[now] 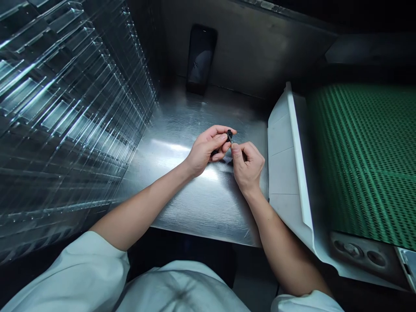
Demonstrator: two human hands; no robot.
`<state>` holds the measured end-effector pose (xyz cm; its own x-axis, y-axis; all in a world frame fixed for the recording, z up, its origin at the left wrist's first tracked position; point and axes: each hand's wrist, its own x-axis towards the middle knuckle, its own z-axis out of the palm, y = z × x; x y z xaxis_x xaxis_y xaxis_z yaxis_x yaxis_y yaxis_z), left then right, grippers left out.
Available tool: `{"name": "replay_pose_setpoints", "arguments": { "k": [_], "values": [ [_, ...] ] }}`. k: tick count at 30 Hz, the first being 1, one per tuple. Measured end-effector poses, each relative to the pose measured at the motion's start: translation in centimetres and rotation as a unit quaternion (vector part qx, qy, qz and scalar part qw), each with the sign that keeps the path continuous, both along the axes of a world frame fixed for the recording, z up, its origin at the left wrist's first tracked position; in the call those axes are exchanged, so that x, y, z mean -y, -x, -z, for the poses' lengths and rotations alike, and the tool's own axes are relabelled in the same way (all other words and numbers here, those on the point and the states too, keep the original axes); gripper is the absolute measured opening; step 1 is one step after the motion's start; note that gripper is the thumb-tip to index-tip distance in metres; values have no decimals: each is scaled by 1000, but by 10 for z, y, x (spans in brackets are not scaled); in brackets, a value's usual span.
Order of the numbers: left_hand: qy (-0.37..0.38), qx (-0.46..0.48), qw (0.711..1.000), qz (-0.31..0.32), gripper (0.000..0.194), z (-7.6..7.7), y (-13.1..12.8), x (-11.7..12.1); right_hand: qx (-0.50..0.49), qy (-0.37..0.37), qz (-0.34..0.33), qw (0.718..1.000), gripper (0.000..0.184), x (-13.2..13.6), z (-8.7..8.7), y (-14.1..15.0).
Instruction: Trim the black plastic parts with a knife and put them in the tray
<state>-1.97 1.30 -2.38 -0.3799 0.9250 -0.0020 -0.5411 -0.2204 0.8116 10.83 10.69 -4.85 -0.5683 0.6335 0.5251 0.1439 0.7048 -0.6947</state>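
Over the middle of a metal tabletop, my left hand pinches a small black part between thumb and fingertips. The part is too small for me to tell its kind. Close beside it, my right hand is closed, thumb pressed to the index finger, with its fingertips at the lower end of the part. A thin, light-coloured sliver shows between the two hands, but what the right fingers grip is hidden. Something dark lies partly hidden under the left fingers.
Stacked clear plastic trays rise along the left side. A dark phone leans on the metal back wall. To the right, a white panel separates the tabletop from a green perforated surface.
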Motion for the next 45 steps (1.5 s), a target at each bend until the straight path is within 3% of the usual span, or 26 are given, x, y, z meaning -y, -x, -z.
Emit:
{"name": "replay_pose_setpoints", "arguments": {
  "k": [18, 45],
  "values": [
    [-11, 7, 1000, -4, 24, -2, -2, 1, -40, -31, -19, 998, 42, -2, 3, 0],
    [9, 38, 999, 2, 17, -6, -2, 3, -39, -29, 8, 999, 45, -1, 2, 1]
  ]
}}
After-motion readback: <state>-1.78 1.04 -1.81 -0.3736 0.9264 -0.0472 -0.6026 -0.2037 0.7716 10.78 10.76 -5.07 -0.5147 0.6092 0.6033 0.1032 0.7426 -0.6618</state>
